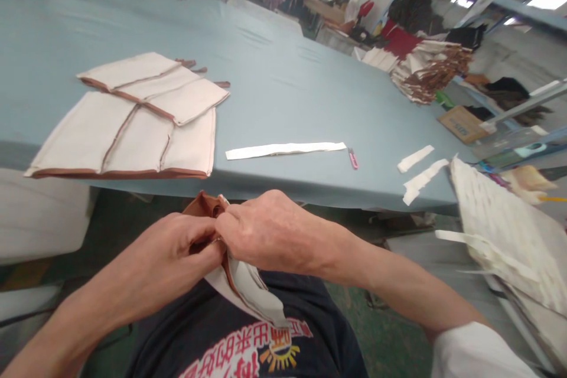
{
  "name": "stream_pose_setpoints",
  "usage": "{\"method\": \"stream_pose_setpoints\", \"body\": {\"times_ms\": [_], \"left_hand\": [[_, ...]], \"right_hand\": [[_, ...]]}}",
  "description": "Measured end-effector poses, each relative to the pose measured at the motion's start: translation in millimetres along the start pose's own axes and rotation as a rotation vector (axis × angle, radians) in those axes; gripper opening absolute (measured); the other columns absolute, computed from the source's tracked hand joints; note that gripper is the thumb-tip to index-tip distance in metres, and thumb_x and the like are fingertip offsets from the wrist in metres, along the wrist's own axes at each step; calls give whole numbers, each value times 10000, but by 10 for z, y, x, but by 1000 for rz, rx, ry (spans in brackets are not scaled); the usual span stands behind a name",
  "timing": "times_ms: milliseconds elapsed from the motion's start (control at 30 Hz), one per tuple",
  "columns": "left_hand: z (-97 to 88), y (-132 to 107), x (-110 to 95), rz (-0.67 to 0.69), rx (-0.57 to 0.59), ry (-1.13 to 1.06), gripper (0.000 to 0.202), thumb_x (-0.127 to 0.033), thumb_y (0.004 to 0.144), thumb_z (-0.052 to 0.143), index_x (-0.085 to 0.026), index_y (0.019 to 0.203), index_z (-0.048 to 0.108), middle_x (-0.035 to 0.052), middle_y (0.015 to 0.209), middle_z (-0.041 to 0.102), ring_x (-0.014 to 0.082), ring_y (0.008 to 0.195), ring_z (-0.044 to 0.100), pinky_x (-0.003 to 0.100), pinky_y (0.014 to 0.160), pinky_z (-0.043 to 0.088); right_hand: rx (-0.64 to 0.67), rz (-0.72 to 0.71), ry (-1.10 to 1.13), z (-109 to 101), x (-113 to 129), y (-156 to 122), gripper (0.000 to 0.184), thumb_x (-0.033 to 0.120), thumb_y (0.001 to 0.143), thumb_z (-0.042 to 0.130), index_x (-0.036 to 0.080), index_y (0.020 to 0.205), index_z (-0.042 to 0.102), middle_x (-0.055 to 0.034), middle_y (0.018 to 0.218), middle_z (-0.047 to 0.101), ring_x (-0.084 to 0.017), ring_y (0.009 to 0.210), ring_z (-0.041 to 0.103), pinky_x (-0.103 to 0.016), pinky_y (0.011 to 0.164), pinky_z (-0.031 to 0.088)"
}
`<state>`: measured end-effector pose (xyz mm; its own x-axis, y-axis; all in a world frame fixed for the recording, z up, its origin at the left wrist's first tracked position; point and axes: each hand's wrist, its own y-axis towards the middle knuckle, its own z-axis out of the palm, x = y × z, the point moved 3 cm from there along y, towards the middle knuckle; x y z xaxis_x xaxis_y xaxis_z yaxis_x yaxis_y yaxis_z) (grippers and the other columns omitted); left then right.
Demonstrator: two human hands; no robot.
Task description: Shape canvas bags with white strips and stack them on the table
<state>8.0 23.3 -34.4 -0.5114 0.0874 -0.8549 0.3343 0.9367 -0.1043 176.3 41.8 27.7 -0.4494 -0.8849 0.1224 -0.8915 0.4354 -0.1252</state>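
Observation:
Below the table's front edge, my left hand (175, 254) and my right hand (261, 233) meet, both closed on a small cream fabric piece with brown trim (248, 289). The fingers pinch its bunched brown top edge, and the cream part hangs down over my dark shirt. On the blue table (274, 77) to the left lies a stack of similar cream fabric pieces with brown trim (133, 121), out of reach of either hand.
A long white strip (286, 149) and a small pink clipper (353, 158) lie near the table's front edge. Two short white strips (419, 171) sit at the right. A pile of cream fabric (509, 230) rests at far right. Stacked fabrics and shelving stand behind.

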Motion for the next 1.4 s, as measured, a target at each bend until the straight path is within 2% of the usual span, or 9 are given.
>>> {"method": "stream_pose_setpoints", "body": {"times_ms": [167, 300, 467, 600, 733, 867, 1100, 1233, 1400], "left_hand": [[77, -79, 76, 20, 116, -122, 437, -476, 988, 530, -237, 634, 622, -17, 637, 601, 173, 587, 544, 237, 525, 442], [125, -168, 96, 45, -28, -230, 469, -479, 1043, 563, -236, 655, 666, -14, 633, 633, 175, 569, 557, 244, 512, 461], [172, -246, 93, 114, -202, -112, 508, -470, 1094, 542, -234, 680, 716, 4, 659, 706, 184, 564, 619, 259, 532, 491], [251, -293, 45, 118, -286, -96, 448, -399, 1089, 559, -234, 714, 741, -14, 666, 715, 176, 577, 644, 253, 554, 508], [415, -359, 63, 63, -424, -118, 434, -395, 1081, 576, -238, 689, 678, -49, 588, 612, 149, 498, 535, 256, 480, 427], [574, -392, 208, -118, -531, -147, 464, -476, 1097, 573, -222, 739, 726, -26, 663, 664, 169, 586, 606, 254, 564, 496], [560, -211, 527, -177, -469, -301, 630, -740, 1056, 579, -181, 910, 832, 66, 782, 819, 257, 709, 771, 287, 630, 623], [496, -61, 502, -115, -427, -205, 568, -658, 1096, 560, -215, 795, 749, 8, 686, 712, 202, 631, 655, 268, 601, 535], [573, -1, 466, -26, -417, 2, 465, -471, 1131, 514, -245, 748, 653, -29, 669, 663, 170, 595, 607, 254, 610, 495]], "right_hand": [[-164, 154, 411, 181, -175, -69, 115, 155, 1109, 655, 143, 1040, 747, -43, 950, 815, -156, 788, 703, -281, 670, 429], [-378, 375, 827, 399, -215, -207, 91, 268, 1061, 751, 178, 1042, 750, 24, 907, 780, -105, 739, 649, -245, 711, 457], [-356, 504, 937, 707, 36, -334, 276, 431, 931, 893, 209, 1007, 748, 1, 975, 796, -156, 856, 691, -293, 812, 507], [-385, 610, 1034, 834, 147, -362, 243, 387, 913, 879, 213, 945, 712, 22, 896, 758, -144, 790, 651, -287, 773, 494], [-442, 696, 1064, 838, 173, -327, 251, 400, 954, 824, 220, 890, 661, 34, 841, 712, -129, 732, 596, -278, 732, 464], [-481, 792, 1183, 948, 200, -259, 311, 460, 954, 783, 234, 854, 593, 66, 725, 611, -121, 644, 514, -272, 649, 389], [-467, 603, 1636, 1201, 117, -219, 169, 343, 855, 691, 235, 879, 565, 75, 715, 504, -113, 630, 435, -237, 600, 395], [-483, 664, 1371, 1145, -227, -244, 77, 251, 871, 646, 212, 935, 663, 57, 708, 593, -126, 603, 510, -246, 594, 438], [-602, 736, 609, 857, -789, 2, 175, 296, 987, 724, 195, 1126, 760, -70, 1049, 831, -209, 932, 759, -350, 912, 604]]}}
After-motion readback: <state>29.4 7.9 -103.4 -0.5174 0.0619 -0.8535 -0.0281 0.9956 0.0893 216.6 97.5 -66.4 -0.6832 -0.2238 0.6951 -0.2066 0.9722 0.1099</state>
